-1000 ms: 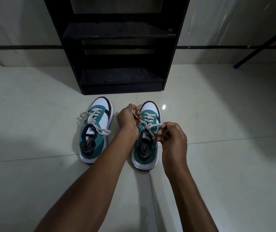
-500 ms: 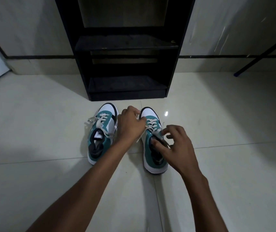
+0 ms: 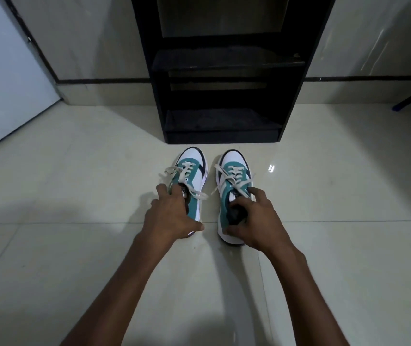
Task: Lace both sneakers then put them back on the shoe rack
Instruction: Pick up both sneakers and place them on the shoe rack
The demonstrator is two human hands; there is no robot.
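Both hands down on a pair of sneakers, in front of the shoe rack.

The left sneaker [image 3: 192, 176] and right sneaker [image 3: 234, 181] sit side by side on the tiled floor [image 3: 74, 196], toes just short of the black shoe rack [image 3: 221, 71], laces tied. The left hand [image 3: 172, 216] wraps the left one's heel, fingers curled at the collar; the right hand [image 3: 256, 221] grips the right heel, fingers seemingly tucked inside the opening.

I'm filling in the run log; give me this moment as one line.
left hand gripping left sneaker | right hand gripping right sneaker | both on floor | shoe rack empty
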